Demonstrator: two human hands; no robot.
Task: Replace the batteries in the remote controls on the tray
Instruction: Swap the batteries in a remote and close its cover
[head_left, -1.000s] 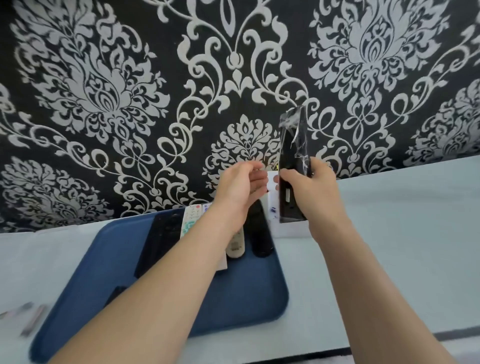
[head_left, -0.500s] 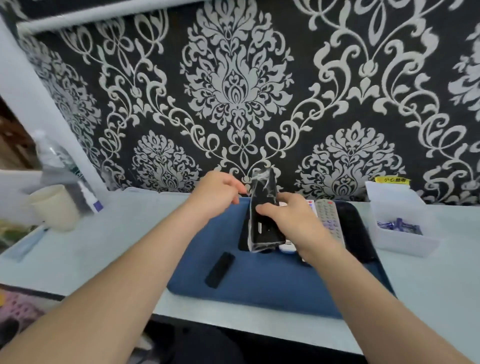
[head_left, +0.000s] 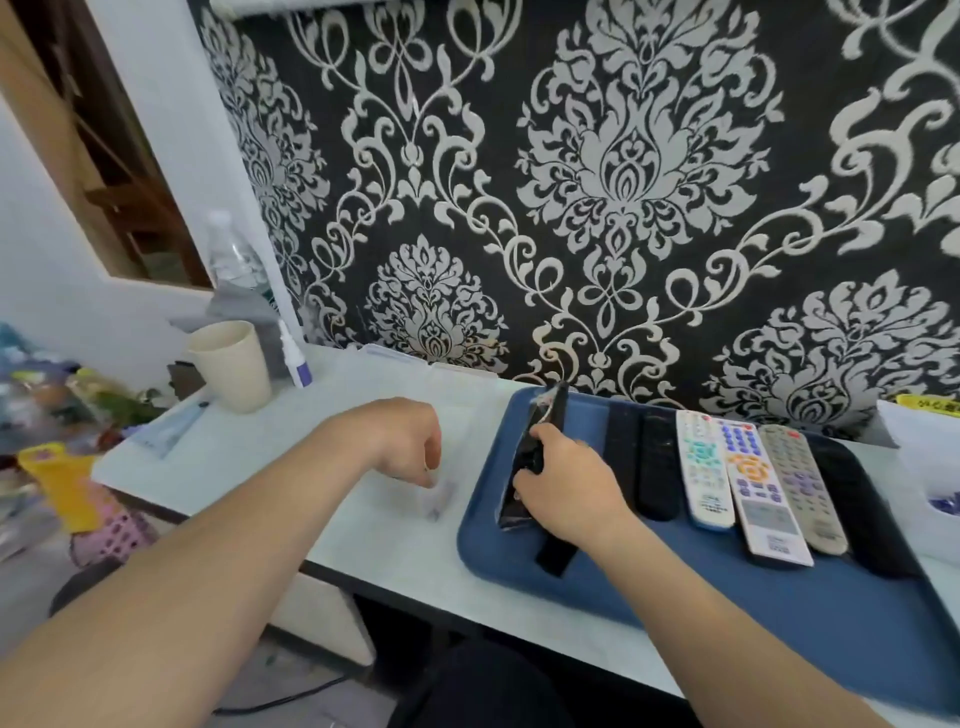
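My right hand (head_left: 569, 486) grips a black remote wrapped in clear plastic (head_left: 530, 457), tilted over the left end of the blue tray (head_left: 701, 597). A black battery cover (head_left: 556, 557) lies on the tray just below that hand. My left hand (head_left: 402, 439) hovers over the white table left of the tray, fingers curled down at a small blurred object (head_left: 436, 501); whether it holds anything is unclear. Several remotes lie side by side on the tray: black ones (head_left: 657, 467) and white and beige ones (head_left: 756, 488).
A white box (head_left: 930, 467) with blue items stands at the right edge. A beige cup (head_left: 234, 364), a water bottle (head_left: 234, 265) and a small white bottle (head_left: 295, 358) stand at the table's back left. Cluttered coloured items lie far left, below the table.
The view swung left and down. My right hand lowered the wrapped remote onto the tray's left end. My left hand moved away from it to the table left of the tray.
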